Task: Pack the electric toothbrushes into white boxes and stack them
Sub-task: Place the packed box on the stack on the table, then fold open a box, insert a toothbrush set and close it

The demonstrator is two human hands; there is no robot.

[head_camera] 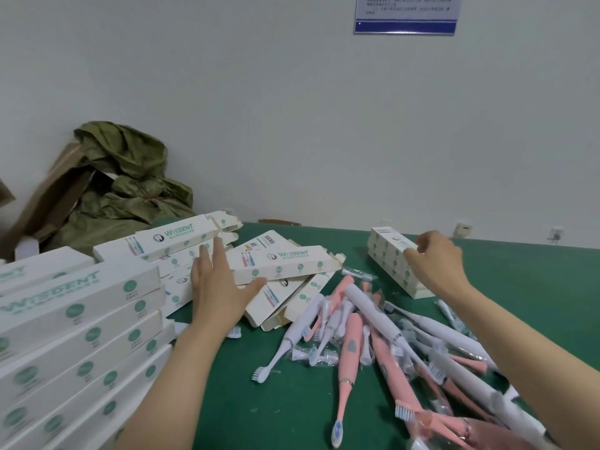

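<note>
- Two hands are in view. The left hand (217, 280) is spread flat with straight fingers. The right hand (435, 258) has its fingers curled.
- The toothbrushes (352, 345), pink and white, lie in one tangled heap on the green table (292, 401). They overlap too much for an exact count, but there are well over ten. Small spare brush heads (328, 354) in clear wrappers are mixed in.
- The white boxes form three groups:
  - a large stack (81, 319) at the near left, at least six layers high;
  - the loose boxes (282, 258), roughly eight, tumbled in the middle with their end flaps open;
  - a small stack (389, 267) at the far right, about four layers high.
- Beyond the table's left end, a crumpled green bag (130, 177) and a brown carton (48, 196) sit against the wall. A blue-edged notice (406, 14) hangs on the wall above.
- The left hand rests on the loose boxes, its thumb touching one box's long edge.
- The right hand pinches the near end of the top box (389, 241) on the small stack.
- The toothbrush heap lies between the forearms, nearer the camera than both hands, and neither hand touches it.
</note>
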